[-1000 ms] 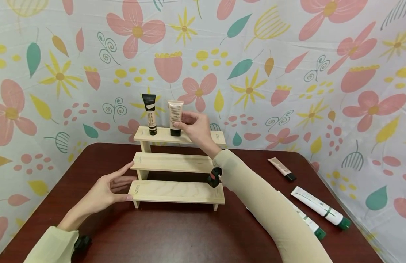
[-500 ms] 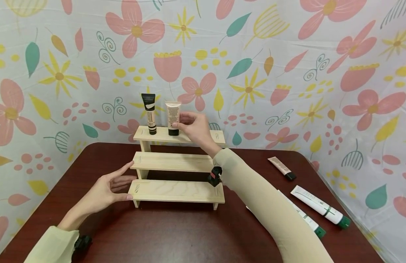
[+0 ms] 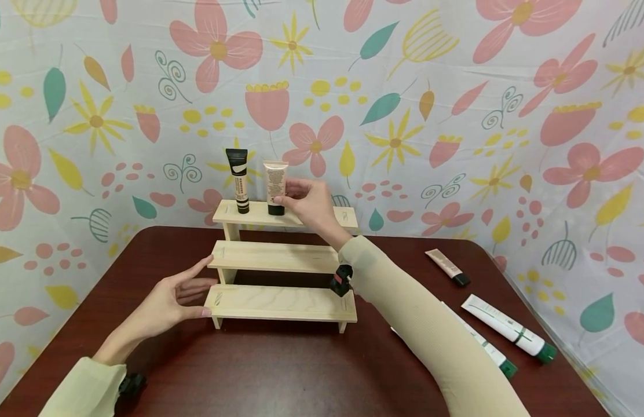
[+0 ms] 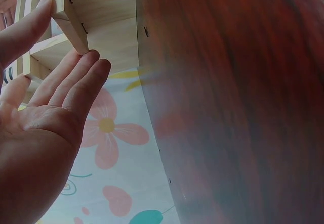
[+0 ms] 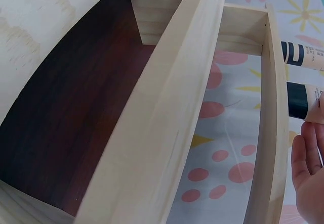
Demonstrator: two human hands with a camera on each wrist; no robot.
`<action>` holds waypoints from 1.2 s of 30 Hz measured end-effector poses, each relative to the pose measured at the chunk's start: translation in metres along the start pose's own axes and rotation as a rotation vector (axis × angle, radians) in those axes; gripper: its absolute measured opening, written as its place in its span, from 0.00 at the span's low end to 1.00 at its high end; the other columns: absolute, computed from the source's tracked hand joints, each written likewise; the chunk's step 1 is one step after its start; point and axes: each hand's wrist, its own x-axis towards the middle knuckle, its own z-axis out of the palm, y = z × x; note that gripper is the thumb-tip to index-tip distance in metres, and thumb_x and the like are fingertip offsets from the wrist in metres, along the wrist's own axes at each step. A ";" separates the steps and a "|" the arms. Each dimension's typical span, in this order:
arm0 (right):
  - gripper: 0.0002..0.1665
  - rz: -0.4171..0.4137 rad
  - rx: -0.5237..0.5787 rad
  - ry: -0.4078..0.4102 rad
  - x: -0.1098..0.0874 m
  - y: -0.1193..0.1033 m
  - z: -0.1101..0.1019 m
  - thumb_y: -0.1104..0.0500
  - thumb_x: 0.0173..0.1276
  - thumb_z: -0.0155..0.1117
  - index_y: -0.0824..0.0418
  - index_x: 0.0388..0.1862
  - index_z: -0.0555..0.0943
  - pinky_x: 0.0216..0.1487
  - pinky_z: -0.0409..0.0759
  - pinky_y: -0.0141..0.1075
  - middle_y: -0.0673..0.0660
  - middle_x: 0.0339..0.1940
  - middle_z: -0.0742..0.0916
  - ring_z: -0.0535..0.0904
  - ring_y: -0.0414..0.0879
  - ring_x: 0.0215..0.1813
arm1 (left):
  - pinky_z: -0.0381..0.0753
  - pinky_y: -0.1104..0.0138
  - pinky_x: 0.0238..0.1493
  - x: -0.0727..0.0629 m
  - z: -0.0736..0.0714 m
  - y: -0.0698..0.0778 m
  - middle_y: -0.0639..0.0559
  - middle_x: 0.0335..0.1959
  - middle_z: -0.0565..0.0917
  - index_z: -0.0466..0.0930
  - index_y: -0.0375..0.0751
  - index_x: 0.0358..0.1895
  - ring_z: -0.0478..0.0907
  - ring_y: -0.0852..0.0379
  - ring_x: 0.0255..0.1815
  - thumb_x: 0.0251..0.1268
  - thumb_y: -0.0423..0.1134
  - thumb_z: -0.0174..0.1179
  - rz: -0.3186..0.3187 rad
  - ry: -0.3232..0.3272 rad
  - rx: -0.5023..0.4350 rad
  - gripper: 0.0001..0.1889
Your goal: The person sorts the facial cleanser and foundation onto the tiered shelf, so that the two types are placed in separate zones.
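Observation:
A three-tier wooden display stand stands on the dark red table. On its top tier, my right hand pinches a beige squeeze tube upright, black cap down. In the right wrist view, the black cap meets the top board beside the right fingers. Left of it, a slimmer black-and-beige tube stands upright by itself. My left hand steadies the stand's left end, thumb at the bottom tier and index finger at the middle one. The left wrist view shows its fingers mostly straight against the wood.
At the table's right lie a small beige tube with a black cap and a white tube with a green cap. Another white tube is partly hidden behind the right forearm. A flowered cloth hangs behind the table.
The right hand has shifted the beige tube slightly left along the top tier, toward the slimmer tube. The left hand has kept its place on the stand.

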 end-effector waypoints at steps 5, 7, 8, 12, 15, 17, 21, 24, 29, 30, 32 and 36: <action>0.22 0.001 -0.008 0.000 0.000 0.001 0.000 0.62 0.65 0.81 0.65 0.56 0.89 0.49 0.86 0.38 0.57 0.44 0.92 0.89 0.47 0.45 | 0.82 0.51 0.60 0.000 0.000 -0.001 0.30 0.65 0.80 0.55 0.47 0.86 0.80 0.39 0.65 0.57 0.29 0.79 -0.001 -0.001 0.010 0.55; 0.21 -0.002 -0.012 -0.001 0.000 0.000 0.000 0.62 0.65 0.81 0.66 0.56 0.89 0.48 0.86 0.38 0.57 0.44 0.92 0.89 0.47 0.44 | 0.83 0.52 0.60 0.000 0.001 0.000 0.30 0.64 0.81 0.56 0.47 0.86 0.80 0.39 0.65 0.57 0.29 0.79 0.003 0.002 0.011 0.55; 0.21 -0.005 -0.013 -0.002 0.000 0.000 0.000 0.62 0.65 0.81 0.66 0.56 0.89 0.48 0.87 0.39 0.57 0.44 0.92 0.89 0.47 0.44 | 0.83 0.52 0.60 0.000 0.001 0.000 0.29 0.64 0.80 0.55 0.46 0.86 0.80 0.38 0.64 0.57 0.29 0.79 0.008 0.002 0.013 0.55; 0.22 -0.011 -0.012 -0.009 0.000 0.001 -0.002 0.62 0.64 0.81 0.65 0.56 0.89 0.47 0.87 0.39 0.57 0.44 0.92 0.89 0.47 0.44 | 0.83 0.53 0.60 0.000 0.001 0.001 0.30 0.64 0.81 0.56 0.46 0.86 0.80 0.38 0.64 0.57 0.29 0.79 0.008 0.003 0.004 0.55; 0.22 -0.015 -0.004 -0.015 0.000 0.003 -0.004 0.62 0.64 0.82 0.65 0.57 0.89 0.48 0.87 0.39 0.57 0.45 0.92 0.89 0.48 0.45 | 0.83 0.53 0.60 0.001 0.002 0.002 0.30 0.64 0.81 0.56 0.46 0.86 0.80 0.36 0.64 0.57 0.29 0.79 0.010 0.000 0.000 0.55; 0.22 -0.019 0.003 -0.016 -0.001 0.004 -0.006 0.63 0.64 0.81 0.66 0.57 0.89 0.48 0.87 0.38 0.57 0.45 0.92 0.89 0.48 0.45 | 0.83 0.54 0.60 0.001 0.002 0.002 0.29 0.64 0.80 0.56 0.46 0.86 0.80 0.36 0.64 0.58 0.29 0.79 0.014 -0.003 0.002 0.54; 0.22 -0.024 0.020 -0.028 -0.002 0.006 -0.012 0.63 0.65 0.81 0.65 0.57 0.89 0.48 0.87 0.39 0.57 0.45 0.92 0.89 0.48 0.45 | 0.83 0.56 0.60 0.001 0.002 0.002 0.29 0.64 0.81 0.56 0.46 0.86 0.80 0.37 0.64 0.57 0.29 0.79 0.005 0.000 0.006 0.55; 0.22 -0.025 0.027 -0.044 -0.005 0.008 -0.018 0.62 0.66 0.80 0.64 0.58 0.89 0.49 0.87 0.39 0.57 0.47 0.92 0.89 0.48 0.47 | 0.83 0.58 0.60 0.000 0.002 0.002 0.30 0.64 0.81 0.56 0.46 0.86 0.81 0.37 0.64 0.57 0.29 0.79 -0.003 0.000 0.006 0.55; 0.21 -0.053 0.028 -0.060 -0.011 0.011 -0.033 0.64 0.67 0.79 0.65 0.59 0.88 0.50 0.87 0.40 0.61 0.51 0.91 0.89 0.49 0.48 | 0.83 0.57 0.60 0.001 0.002 0.004 0.29 0.64 0.80 0.56 0.46 0.86 0.80 0.36 0.64 0.58 0.29 0.79 0.008 -0.007 0.003 0.54; 0.22 -0.064 0.018 -0.056 -0.012 0.011 -0.036 0.64 0.67 0.79 0.66 0.59 0.88 0.50 0.87 0.40 0.62 0.51 0.91 0.89 0.50 0.48 | 0.83 0.57 0.60 0.001 0.002 0.004 0.28 0.64 0.80 0.55 0.46 0.86 0.80 0.36 0.64 0.58 0.29 0.79 0.010 -0.009 0.005 0.54; 0.22 -0.078 0.003 -0.055 -0.015 0.012 -0.043 0.64 0.66 0.79 0.66 0.59 0.88 0.48 0.87 0.40 0.63 0.52 0.91 0.89 0.50 0.47 | 0.83 0.58 0.60 0.002 0.002 0.004 0.29 0.64 0.80 0.56 0.46 0.86 0.80 0.37 0.64 0.58 0.29 0.79 0.010 -0.005 0.009 0.54; 0.22 -0.100 -0.032 -0.058 -0.023 0.014 -0.056 0.63 0.65 0.80 0.65 0.58 0.89 0.45 0.87 0.37 0.63 0.50 0.91 0.89 0.50 0.45 | 0.83 0.59 0.60 0.001 0.001 0.003 0.31 0.64 0.81 0.56 0.45 0.86 0.81 0.43 0.64 0.57 0.29 0.79 0.002 0.002 0.016 0.55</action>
